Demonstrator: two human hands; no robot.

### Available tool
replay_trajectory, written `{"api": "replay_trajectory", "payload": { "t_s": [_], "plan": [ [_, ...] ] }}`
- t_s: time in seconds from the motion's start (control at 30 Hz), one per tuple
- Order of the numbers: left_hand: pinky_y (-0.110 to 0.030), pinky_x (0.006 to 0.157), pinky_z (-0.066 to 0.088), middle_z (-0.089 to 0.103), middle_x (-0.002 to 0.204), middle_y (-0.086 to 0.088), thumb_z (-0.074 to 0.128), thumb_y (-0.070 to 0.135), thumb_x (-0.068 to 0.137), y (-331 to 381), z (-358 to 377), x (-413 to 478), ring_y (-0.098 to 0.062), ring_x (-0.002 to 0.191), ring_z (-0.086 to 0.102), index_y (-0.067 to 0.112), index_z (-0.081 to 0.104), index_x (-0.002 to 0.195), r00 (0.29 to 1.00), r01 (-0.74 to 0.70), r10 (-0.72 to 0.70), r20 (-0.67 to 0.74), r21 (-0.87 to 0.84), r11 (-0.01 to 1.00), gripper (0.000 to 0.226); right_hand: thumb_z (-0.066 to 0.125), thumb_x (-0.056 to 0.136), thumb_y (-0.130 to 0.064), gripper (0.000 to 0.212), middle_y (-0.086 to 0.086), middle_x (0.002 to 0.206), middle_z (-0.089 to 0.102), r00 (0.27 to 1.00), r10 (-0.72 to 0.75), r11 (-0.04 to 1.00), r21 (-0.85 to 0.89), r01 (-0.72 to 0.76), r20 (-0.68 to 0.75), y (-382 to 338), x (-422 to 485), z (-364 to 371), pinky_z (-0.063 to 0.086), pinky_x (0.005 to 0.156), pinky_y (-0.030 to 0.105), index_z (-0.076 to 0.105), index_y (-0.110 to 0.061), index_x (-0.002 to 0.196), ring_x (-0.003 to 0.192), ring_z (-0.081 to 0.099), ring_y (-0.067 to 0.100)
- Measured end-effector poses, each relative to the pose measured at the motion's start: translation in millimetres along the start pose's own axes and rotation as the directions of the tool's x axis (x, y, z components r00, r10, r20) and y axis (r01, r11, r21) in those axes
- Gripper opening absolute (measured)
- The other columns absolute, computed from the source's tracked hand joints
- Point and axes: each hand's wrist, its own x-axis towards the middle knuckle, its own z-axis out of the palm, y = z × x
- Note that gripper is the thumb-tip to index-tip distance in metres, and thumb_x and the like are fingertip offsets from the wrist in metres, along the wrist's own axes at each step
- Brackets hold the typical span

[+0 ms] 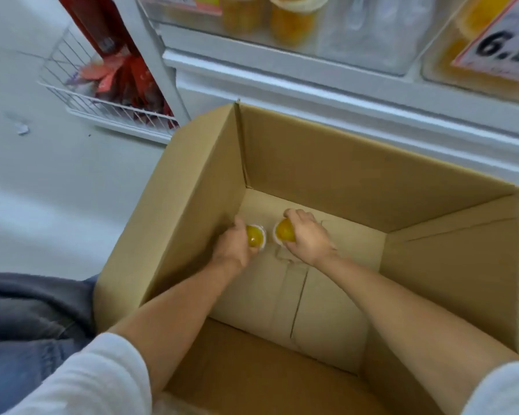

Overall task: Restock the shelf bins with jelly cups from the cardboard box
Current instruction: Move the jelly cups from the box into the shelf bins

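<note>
Left hand [234,244] is deep in the cardboard box [312,163], fingers curled round a yellow jelly cup [256,236] close to the left wall, while right hand [306,235] grips a second jelly cup [283,230] just beside it, the two cups nearly touching! Both cups sit low at the box's bottom, towards its far left corner. Above the far wall, a clear shelf bin [282,22] holds more yellow cups, and off to the left a white wire basket [81,94] carries red packets.
</note>
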Motion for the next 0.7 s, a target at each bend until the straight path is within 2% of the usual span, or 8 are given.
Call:
{"api": "replay_trajectory", "payload": {
  "t_s": [0.07, 0.13, 0.2, 0.3, 0.43, 0.5, 0.6, 0.7],
  "plan": [
    [-0.036, 0.081, 0.048, 0.064, 0.113, -0.012, 0.072, 0.041, 0.078, 27, -25, -18, -0.034, 0.104, 0.062, 0.016, 0.044, 0.117, 0.993, -0.103, 0.103, -0.057, 0.006, 0.995, 0.054, 0.068, 0.078, -0.025, 0.052, 0.006, 0.122, 0.051, 0.994, -0.047, 0.998, -0.045, 0.043, -0.094, 1, -24, -41, 0.046, 0.091, 0.041, 0.046, -0.017, 0.125, 0.112, 0.048, 0.028],
    [-0.034, 0.078, 0.048, 0.067, 0.107, -0.007, 0.067, 0.050, 0.077, 58, -52, -40, -0.031, 0.102, 0.063, 0.022, 0.048, 0.114, 0.950, -0.261, 0.269, -0.156, 0.071, 0.963, 0.050, 0.066, 0.078, -0.027, 0.052, 0.005, 0.121, 0.052, 0.970, -0.102, 0.991, -0.110, 0.079, -0.220, -1, -48, -86, 0.047, 0.091, 0.038, 0.050, -0.016, 0.125, 0.109, 0.047, 0.026],
    [-0.033, 0.079, 0.049, 0.067, 0.106, -0.004, 0.063, 0.058, 0.077, 88, -79, -65, -0.027, 0.101, 0.063, 0.028, 0.051, 0.118, 0.864, -0.410, 0.422, -0.276, 0.101, 0.906, 0.053, 0.066, 0.077, -0.030, 0.052, 0.004, 0.120, 0.054, 0.917, -0.150, 0.982, -0.165, 0.094, -0.368, -6, -73, -130, 0.048, 0.090, 0.036, 0.053, -0.016, 0.126, 0.107, 0.047, 0.025],
    [-0.034, 0.088, 0.049, 0.066, 0.114, -0.003, 0.053, 0.070, 0.073, 130, -121, -102, -0.025, 0.107, 0.061, 0.032, 0.052, 0.130, 0.728, -0.554, 0.541, -0.422, 0.103, 0.826, 0.069, 0.067, 0.078, -0.030, 0.050, 0.006, 0.119, 0.055, 0.810, -0.158, 0.984, -0.158, 0.082, -0.564, -17, -112, -191, 0.048, 0.089, 0.038, 0.056, -0.014, 0.125, 0.110, 0.048, 0.026],
    [-0.036, 0.095, 0.047, 0.060, 0.126, -0.002, 0.066, 0.052, 0.078, 181, -171, -147, -0.022, 0.117, 0.056, 0.029, 0.045, 0.138, 0.547, -0.694, 0.608, -0.575, 0.094, 0.714, 0.067, 0.068, 0.080, -0.029, 0.052, 0.006, 0.124, 0.056, 0.672, -0.165, 0.983, -0.179, 0.048, -0.722, -27, -160, -266, 0.041, 0.095, 0.033, 0.052, -0.013, 0.128, 0.114, 0.048, 0.025],
    [-0.038, 0.086, 0.050, 0.060, 0.120, -0.001, 0.071, 0.045, 0.076, 207, -194, -169, -0.021, 0.108, 0.057, 0.025, 0.042, 0.133, 0.479, -0.761, 0.600, -0.640, 0.038, 0.648, 0.067, 0.070, 0.081, -0.025, 0.053, 0.004, 0.126, 0.056, 0.586, -0.159, 0.987, -0.146, 0.070, -0.794, -31, -182, -299, 0.038, 0.096, 0.029, 0.050, -0.013, 0.129, 0.115, 0.047, 0.023],
    [-0.040, 0.073, 0.053, 0.060, 0.103, 0.000, 0.074, 0.042, 0.074, 249, -221, -193, -0.020, 0.090, 0.060, 0.022, 0.043, 0.115, 0.416, -0.832, 0.592, -0.691, -0.025, 0.555, 0.055, 0.068, 0.085, -0.025, 0.053, 0.005, 0.131, 0.053, 0.507, -0.083, 0.997, -0.069, 0.047, -0.858, -30, -201, -340, 0.035, 0.103, 0.030, 0.048, -0.011, 0.132, 0.123, 0.045, 0.023],
    [-0.037, 0.073, 0.052, 0.061, 0.100, 0.003, 0.072, 0.042, 0.076, 293, -235, -199, -0.019, 0.090, 0.061, 0.024, 0.047, 0.113, 0.388, -0.863, 0.587, -0.711, -0.057, 0.502, 0.048, 0.067, 0.086, -0.023, 0.053, 0.006, 0.133, 0.053, 0.459, 0.021, 0.998, 0.043, 0.037, -0.888, -15, -203, -367, 0.033, 0.106, 0.032, 0.047, -0.010, 0.134, 0.125, 0.045, 0.024]
  ]
}}
